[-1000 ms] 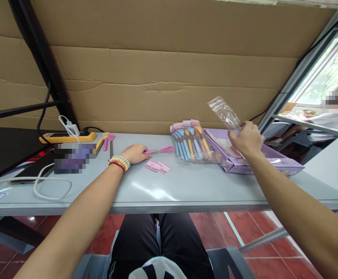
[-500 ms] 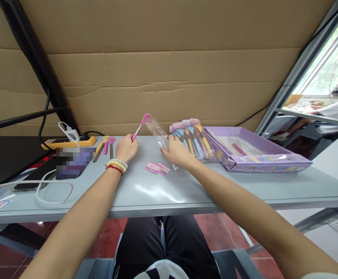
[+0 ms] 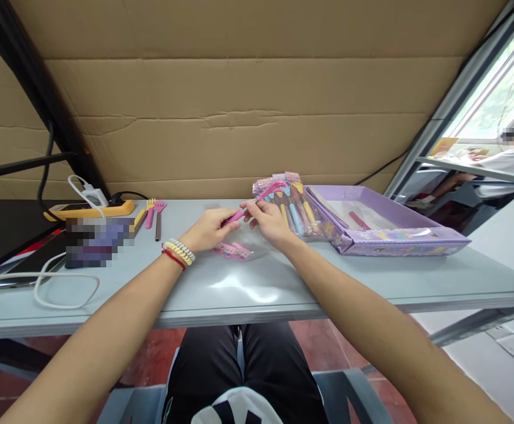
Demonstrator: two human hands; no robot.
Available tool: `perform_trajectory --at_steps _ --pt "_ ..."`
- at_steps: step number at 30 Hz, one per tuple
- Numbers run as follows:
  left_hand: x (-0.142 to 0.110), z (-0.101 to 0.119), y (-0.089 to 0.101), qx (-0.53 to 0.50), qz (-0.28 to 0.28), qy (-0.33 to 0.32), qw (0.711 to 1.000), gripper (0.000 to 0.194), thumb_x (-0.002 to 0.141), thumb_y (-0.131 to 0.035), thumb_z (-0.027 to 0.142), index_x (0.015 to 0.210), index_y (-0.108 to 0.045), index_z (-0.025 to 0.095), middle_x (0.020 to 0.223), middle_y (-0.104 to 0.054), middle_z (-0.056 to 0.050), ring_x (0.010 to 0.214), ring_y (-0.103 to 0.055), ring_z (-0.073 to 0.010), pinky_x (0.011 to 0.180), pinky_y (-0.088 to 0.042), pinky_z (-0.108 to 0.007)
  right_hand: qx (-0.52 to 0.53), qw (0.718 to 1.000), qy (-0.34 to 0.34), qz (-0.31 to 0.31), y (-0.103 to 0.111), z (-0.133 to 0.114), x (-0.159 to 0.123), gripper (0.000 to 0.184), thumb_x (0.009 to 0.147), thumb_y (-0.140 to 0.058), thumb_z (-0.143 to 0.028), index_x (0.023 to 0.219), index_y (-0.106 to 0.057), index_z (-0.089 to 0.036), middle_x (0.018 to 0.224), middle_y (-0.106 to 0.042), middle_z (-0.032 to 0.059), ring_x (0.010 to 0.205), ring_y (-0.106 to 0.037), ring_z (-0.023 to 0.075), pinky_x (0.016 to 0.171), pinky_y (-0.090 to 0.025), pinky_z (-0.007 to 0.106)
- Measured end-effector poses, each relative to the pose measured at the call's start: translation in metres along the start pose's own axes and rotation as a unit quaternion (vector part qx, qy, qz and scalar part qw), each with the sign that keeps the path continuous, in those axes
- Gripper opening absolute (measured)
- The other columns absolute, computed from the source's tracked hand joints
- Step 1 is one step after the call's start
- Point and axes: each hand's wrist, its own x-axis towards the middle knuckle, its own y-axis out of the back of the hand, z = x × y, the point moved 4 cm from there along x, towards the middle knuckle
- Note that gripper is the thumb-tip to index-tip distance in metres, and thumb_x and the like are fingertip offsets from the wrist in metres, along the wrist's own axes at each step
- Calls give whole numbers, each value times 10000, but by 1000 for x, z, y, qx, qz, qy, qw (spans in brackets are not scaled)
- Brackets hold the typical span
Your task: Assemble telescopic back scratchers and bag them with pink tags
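Observation:
My left hand [image 3: 208, 228] is closed round the handle of a small pink claw-headed scratcher [image 3: 271, 188], which slants up to the right over the grey table [image 3: 283, 282]. My right hand [image 3: 269, 222] meets it from the right, fingertips pinched on the thin shaft just past the handle. Two small pink cards [image 3: 231, 250] lie flat below my hands. A faint clear plastic bag seems to lie under my right hand; its outline is hard to make out. A bundle of bagged blue, yellow and pink scratchers [image 3: 292, 206] rests just right of my hands.
An open purple box [image 3: 384, 241] holds a pink item at the right. Loose scratchers [image 3: 151, 213], a yellow power strip [image 3: 93, 209], a dark phone and a white cable [image 3: 62, 291] are at the left. Cardboard backs the table. Another person sits far right.
My right hand brought the clear bag from above the purple box down to the table. The left hand lifted the pink scratcher, and both hands now meet on it.

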Motion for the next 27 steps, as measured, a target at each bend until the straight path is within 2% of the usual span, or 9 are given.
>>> perform_trajectory --at_steps 3,6,8,10,14,17,19,23,27 --pt "-1 -2 2 -39 -7 41 998 468 908 -381 481 1094 -652 148 705 -615 -6 602 -505 -116 607 -410 -240 108 993 -6 36 9 -8 2 505 702 -636 -669 730 -529 -176 646 -544 4 563 -516 107 459 -387 209" --pt "-3 -13 7 -2 12 78 997 471 905 -358 460 1069 -666 144 886 -688 -56 741 -596 -153 709 -464 -270 134 988 -56 59 23 -15 3 482 789 -562 -655 697 -415 -205 529 -464 -43 429 -441 92 416 -364 220" --pt "-4 -23 6 49 -5 90 995 413 876 -409 404 1081 -665 154 1032 -692 -72 876 -621 -185 806 -478 -300 46 993 -103 23 31 -17 1 444 843 -520 -613 697 -395 -213 451 -365 -75 349 -339 83 366 -282 219" --pt "-5 -31 3 81 -47 95 991 389 841 -446 339 1119 -653 163 1146 -669 -73 1027 -607 -208 928 -454 -322 -112 984 -136 -36 35 -17 -2 435 851 -539 -575 666 -402 -205 446 -354 -72 345 -306 74 365 -226 222" --pt "-8 -41 -8 97 -137 119 979 434 822 -452 303 1204 -613 175 1275 -610 -69 1174 -552 -219 1036 -393 -332 -379 902 -142 -147 30 -12 -9 466 748 -671 -558 589 -435 -188 545 -502 -10 468 -436 105 446 -282 241" --pt "-9 -47 -12 114 -166 155 967 443 831 -460 339 1220 -603 184 1281 -606 -88 1164 -559 -239 1018 -403 -352 -486 838 -161 -187 22 -7 -13 459 654 -745 -534 534 -453 -200 543 -529 23 483 -472 147 461 -306 278" --pt "-10 -49 -11 136 -161 167 963 446 822 -481 362 1209 -609 181 1267 -611 -108 1163 -557 -257 1013 -400 -365 -513 817 -178 -195 19 -6 -15 443 638 -750 -507 498 -453 -208 527 -535 39 458 -473 159 445 -311 294" --pt "-11 -53 -7 179 -159 179 954 475 812 -490 402 1212 -601 170 1237 -614 -128 1153 -551 -285 986 -409 -384 -467 828 -211 -229 14 -7 -20 398 603 -764 -404 509 -425 -219 488 -528 20 425 -474 161 422 -302 291" --pt "-11 -52 -4 191 -152 188 952 480 829 -471 414 1217 -588 157 1216 -606 -134 1127 -555 -278 968 -422 -383 -439 857 -198 -182 16 -9 -17 370 571 -719 -148 607 -359 -221 494 -474 -44 447 -448 130 451 -277 261"
